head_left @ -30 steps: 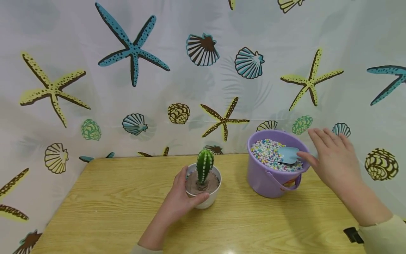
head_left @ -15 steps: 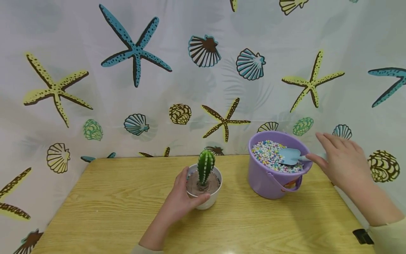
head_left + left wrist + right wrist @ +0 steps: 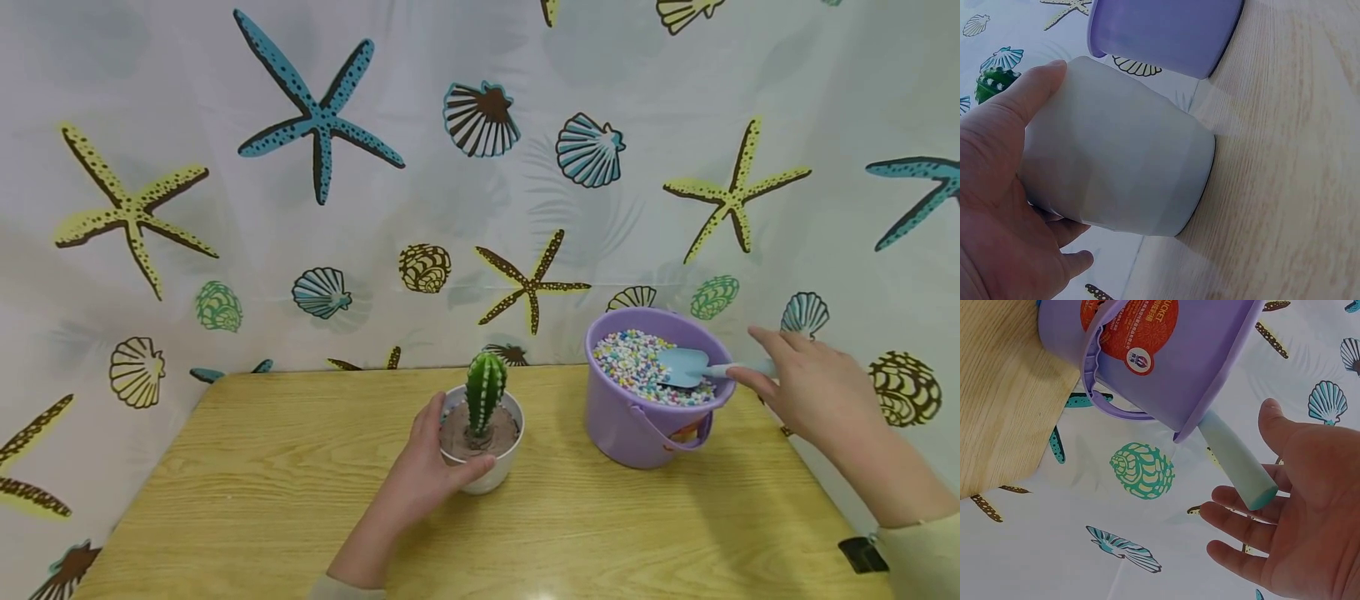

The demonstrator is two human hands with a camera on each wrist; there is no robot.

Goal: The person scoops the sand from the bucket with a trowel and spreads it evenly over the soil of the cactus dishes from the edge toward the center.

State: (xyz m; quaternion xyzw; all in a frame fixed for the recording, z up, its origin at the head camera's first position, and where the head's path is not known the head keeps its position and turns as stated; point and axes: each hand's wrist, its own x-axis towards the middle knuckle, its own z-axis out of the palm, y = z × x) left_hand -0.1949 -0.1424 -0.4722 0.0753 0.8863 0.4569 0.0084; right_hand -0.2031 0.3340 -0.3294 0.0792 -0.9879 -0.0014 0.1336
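Note:
A green cactus (image 3: 485,392) stands upright in brown filling inside a white flower pot (image 3: 1122,150) on the table. My left hand (image 3: 426,477) grips the pot from its left side, thumb on the near wall and fingers round the far side. To the right, a light blue toy shovel (image 3: 682,367) lies on colourful beads (image 3: 632,357) in a purple bucket (image 3: 621,429). Its handle (image 3: 1238,462) sticks out over the rim. Around that handle's end my right hand (image 3: 828,396) is spread, thumb raised on one side and fingers loosely bent on the other.
The wooden table (image 3: 285,483) ends at a hanging cloth (image 3: 420,192) printed with starfish and shells. The bucket's handle (image 3: 675,437) hangs down on the near side. A small black object (image 3: 862,554) lies near the table's right edge, by the right sleeve.
My right hand has shifted right and slightly down from over the bucket rim to the shovel handle's end, uncovering more of the handle. The left hand and the pot have stayed in place.

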